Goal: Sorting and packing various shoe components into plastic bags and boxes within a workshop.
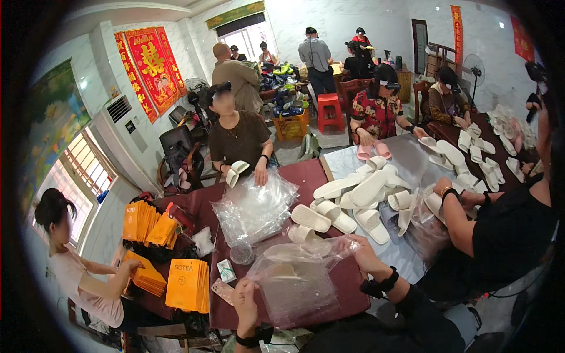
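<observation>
A clear plastic bag (pixel 300 297) is stretched between my two hands above the near edge of the dark red table. My left hand (pixel 244 301) pinches its left side with curled fingers. On the other side, my right hand (pixel 368 259) grips the bag's upper right corner. Something pale shows through the upper part of the plastic; whether it lies inside or behind, I cannot tell. Just beyond the bag lie white slippers (pixel 311 218), part of a large loose pile (pixel 368 191) to the right. A heap of clear plastic bags (pixel 256 206) lies farther off.
Near my left hand are a phone (pixel 222 290), a small white-green box (pixel 226 271) and a round clear container (pixel 242 253). Orange paper bags (pixel 187 285) stand at left beside a seated person. Across the table, a person holds white slippers (pixel 236 172). Another person's arm (pixel 465 220) reaches in from the right.
</observation>
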`<act>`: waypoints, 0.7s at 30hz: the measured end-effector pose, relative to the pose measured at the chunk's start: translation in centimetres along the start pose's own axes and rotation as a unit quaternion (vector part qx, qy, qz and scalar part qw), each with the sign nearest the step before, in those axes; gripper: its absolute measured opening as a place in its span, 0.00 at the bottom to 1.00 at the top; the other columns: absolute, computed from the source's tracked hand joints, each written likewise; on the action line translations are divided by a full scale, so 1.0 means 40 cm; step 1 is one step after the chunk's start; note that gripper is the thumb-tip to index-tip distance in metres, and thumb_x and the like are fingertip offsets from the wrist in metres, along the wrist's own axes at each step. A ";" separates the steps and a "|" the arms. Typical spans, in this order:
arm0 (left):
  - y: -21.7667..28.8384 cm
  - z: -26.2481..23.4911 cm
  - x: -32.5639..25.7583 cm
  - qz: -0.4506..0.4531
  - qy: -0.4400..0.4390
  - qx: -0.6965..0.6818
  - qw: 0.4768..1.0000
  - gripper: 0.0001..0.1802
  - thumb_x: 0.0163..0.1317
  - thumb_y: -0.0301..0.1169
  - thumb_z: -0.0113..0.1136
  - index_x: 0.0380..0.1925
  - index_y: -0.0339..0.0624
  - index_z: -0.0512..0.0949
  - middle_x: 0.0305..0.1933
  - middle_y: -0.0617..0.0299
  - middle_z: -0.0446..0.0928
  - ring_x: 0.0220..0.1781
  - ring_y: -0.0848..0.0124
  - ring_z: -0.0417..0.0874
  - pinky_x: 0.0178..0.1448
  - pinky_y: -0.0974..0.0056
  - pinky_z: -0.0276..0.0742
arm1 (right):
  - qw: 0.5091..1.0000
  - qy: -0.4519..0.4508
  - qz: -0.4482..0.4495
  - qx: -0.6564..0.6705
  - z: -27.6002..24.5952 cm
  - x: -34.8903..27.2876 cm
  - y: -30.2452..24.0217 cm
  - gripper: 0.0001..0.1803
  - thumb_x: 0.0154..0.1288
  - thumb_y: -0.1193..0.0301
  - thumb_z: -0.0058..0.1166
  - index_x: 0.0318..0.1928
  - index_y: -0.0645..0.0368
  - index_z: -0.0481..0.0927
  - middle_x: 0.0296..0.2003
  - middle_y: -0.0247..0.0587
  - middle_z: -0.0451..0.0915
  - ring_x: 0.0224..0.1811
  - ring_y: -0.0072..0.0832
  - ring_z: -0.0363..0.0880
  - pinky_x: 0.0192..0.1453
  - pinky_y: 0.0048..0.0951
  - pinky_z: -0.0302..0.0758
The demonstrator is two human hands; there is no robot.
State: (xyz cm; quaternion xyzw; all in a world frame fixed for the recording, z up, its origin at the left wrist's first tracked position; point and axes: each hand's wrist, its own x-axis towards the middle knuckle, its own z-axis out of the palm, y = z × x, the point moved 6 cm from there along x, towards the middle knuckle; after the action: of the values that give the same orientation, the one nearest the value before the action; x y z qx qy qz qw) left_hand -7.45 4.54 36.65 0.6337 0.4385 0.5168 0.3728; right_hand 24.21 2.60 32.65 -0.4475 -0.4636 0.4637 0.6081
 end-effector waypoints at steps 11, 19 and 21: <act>-0.154 0.257 -0.159 -0.140 -0.201 -0.052 0.968 0.15 0.62 0.32 0.46 0.26 0.31 0.75 0.31 0.57 0.79 0.36 0.73 0.76 0.42 0.68 0.69 | 0.807 -0.095 0.447 0.374 0.056 -0.219 0.450 0.46 0.54 0.38 0.43 0.66 0.43 0.42 0.60 0.38 0.51 0.50 0.38 0.63 0.53 0.53 0.61; -0.142 0.358 -0.225 -0.120 -0.393 0.009 0.912 0.11 0.60 0.33 0.50 0.34 0.38 0.78 0.29 0.57 0.77 0.31 0.73 0.76 0.37 0.69 0.70 | 0.867 0.134 0.443 0.186 0.071 -0.208 0.317 0.66 0.42 0.37 0.55 0.63 0.43 0.17 0.65 0.55 0.39 0.65 0.54 0.43 0.57 0.67 0.47; -0.137 0.384 -0.248 -0.021 -0.438 0.020 0.899 0.11 0.59 0.32 0.50 0.35 0.37 0.77 0.31 0.52 0.77 0.33 0.64 0.78 0.40 0.65 0.71 | 0.920 0.103 0.377 0.037 0.057 -0.192 0.332 0.65 0.43 0.43 0.60 0.64 0.46 0.22 0.64 0.59 0.41 0.66 0.48 0.43 0.62 0.56 0.51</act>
State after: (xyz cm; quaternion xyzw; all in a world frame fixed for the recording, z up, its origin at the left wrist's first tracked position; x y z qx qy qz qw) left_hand 5.88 -3.26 25.44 0.7943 0.2544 0.1703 0.5248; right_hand 18.93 -2.42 18.95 -0.6110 -0.1782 0.6271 0.4490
